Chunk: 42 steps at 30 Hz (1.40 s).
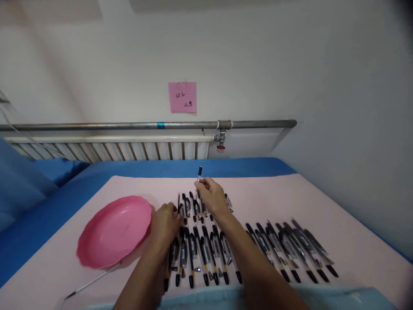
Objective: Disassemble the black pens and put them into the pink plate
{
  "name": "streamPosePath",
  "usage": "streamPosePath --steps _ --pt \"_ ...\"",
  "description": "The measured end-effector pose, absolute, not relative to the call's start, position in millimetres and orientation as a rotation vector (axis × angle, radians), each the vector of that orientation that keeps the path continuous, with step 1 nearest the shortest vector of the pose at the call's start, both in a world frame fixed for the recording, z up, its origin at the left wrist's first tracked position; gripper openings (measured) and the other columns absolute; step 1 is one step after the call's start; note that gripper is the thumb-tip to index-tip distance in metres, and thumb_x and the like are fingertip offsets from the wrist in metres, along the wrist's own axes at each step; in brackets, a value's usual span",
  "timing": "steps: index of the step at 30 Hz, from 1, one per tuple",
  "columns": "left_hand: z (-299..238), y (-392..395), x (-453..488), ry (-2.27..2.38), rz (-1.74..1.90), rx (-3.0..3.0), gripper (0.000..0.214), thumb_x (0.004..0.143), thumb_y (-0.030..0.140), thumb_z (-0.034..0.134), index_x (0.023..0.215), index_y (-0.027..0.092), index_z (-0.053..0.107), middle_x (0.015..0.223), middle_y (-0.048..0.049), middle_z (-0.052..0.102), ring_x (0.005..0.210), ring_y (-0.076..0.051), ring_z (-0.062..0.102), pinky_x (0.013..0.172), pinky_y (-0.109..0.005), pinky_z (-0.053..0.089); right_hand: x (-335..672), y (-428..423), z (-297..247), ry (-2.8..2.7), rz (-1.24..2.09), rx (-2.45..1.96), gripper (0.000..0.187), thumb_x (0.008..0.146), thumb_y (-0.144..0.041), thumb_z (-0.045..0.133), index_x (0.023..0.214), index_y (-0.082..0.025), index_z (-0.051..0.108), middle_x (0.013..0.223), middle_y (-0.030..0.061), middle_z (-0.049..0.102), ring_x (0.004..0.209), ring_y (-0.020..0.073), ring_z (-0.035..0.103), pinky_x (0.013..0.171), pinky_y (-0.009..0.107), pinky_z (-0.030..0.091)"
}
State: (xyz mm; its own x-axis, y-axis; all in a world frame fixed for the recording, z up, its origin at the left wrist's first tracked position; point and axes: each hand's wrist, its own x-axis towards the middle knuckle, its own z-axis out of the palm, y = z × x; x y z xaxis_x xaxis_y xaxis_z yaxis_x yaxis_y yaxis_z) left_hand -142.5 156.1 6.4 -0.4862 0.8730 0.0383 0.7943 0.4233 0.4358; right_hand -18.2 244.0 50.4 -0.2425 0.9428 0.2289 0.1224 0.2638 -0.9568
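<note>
I read "252" on the square pink paper note; my right hand pinches a slim black-ended rod over black-and-clear plastic pen parts; my left hand, grip I can't tell.

The light I had was soft and fairly dim, leaving a faint shadow between the left grip and the pink bowl. Right of the right grip, I saw the pens slightly blurred; far higher on that side, my view's corner darkened.
</note>
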Motion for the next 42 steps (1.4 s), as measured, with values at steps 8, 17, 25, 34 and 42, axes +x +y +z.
streamPosePath --steps 8,17,25,34,42 --pt "8 155 -136 2.543 0.336 1.426 0.022 0.073 0.026 0.041 0.084 0.015 0.057 0.090 -0.0119 0.062 0.078 -0.023 0.058 0.059 -0.029 0.035 -20 242 48 -1.640 1.060 -1.007 0.020 0.070 -0.037 0.050 0.063 -0.019 0.053 0.056 -0.0033 0.051 0.056 0.0119 0.046 0.056 0.023 0.036" --pt "13 154 -144 2.481 0.842 1.223 0.017 0.075 0.028 0.046 0.070 0.016 0.058 0.070 -0.0102 0.064 0.072 -0.023 0.059 0.059 -0.029 0.037 -19 240 51 -1.706 1.008 -1.026 0.021 0.071 -0.037 0.048 0.066 -0.018 0.054 0.059 -0.0023 0.052 0.057 0.0120 0.048 0.058 0.023 0.037" --pt "20 158 -153 1.464 1.610 0.419 0.018 0.066 0.013 0.062 0.084 0.013 0.058 0.072 -0.0050 0.064 0.056 -0.011 0.059 0.046 -0.019 0.040 -19 240 50 -1.866 1.034 -0.950 0.019 0.071 -0.035 0.049 0.066 -0.017 0.055 0.060 -0.0021 0.053 0.059 0.0119 0.048 0.059 0.023 0.037" --pt "36 155 -162 0.833 1.852 0.114 0.011 0.073 0.006 0.057 0.080 0.014 0.061 0.074 -0.0036 0.066 0.077 -0.014 0.064 0.071 -0.026 0.050 -19 225 54 -2.203 1.178 -0.719 0.012 0.070 -0.023 0.049 0.068 -0.018 0.060 0.053 -0.0057 0.047 0.050 0.0080 0.041 0.050 0.019 0.031" --pt "43 156 -157 0.868 1.904 0.142 0.011 0.070 0.006 0.061 0.077 0.014 0.059 0.074 -0.0038 0.066 0.074 -0.015 0.064 0.063 -0.023 0.050 -21 227 43 -2.342 1.078 -0.667 0.015 0.067 -0.015 0.046 0.067 -0.017 0.061 0.058 -0.0034 0.055 0.055 0.0090 0.047 0.050 0.018 0.031"
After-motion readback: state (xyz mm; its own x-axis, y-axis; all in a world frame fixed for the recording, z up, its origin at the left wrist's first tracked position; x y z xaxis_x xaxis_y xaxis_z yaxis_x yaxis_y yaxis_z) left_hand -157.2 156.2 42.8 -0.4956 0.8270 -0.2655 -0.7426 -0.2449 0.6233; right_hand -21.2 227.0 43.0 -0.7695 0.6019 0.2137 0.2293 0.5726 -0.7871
